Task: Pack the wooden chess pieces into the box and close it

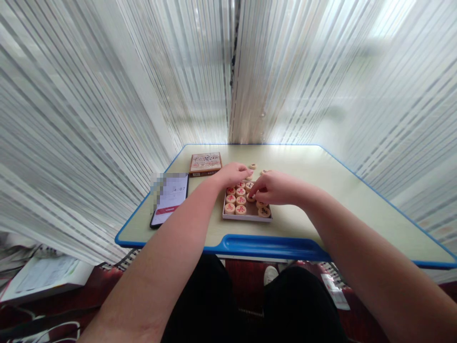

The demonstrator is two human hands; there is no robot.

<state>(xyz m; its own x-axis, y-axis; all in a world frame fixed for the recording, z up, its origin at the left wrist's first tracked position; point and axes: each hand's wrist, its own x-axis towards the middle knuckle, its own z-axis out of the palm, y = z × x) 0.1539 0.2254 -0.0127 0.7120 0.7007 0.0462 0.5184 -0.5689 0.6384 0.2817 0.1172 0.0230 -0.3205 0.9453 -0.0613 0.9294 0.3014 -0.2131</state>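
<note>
A shallow box tray point(247, 217) on the table holds round wooden Chinese chess pieces in rows. Red-marked pieces point(241, 200) fill its left side, and black-marked ones point(263, 211) show at the right. Over the tray's far edge, my left hand point(233, 175) has its fingertips closed at a chess piece point(249, 177). My right hand point(276, 187) reaches in from the right, thumb and finger bent onto a black-marked piece point(251, 197) in the tray. It hides part of the right-hand rows. Loose pieces point(253, 166) lie just beyond both hands.
The printed box lid point(206, 163) lies at the back left. A phone point(170, 200) with a lit timer screen rests near the left edge. Along the front of the blue-edged table point(342, 205) runs a blue trough point(273, 247). String curtains point(278, 71) hang behind.
</note>
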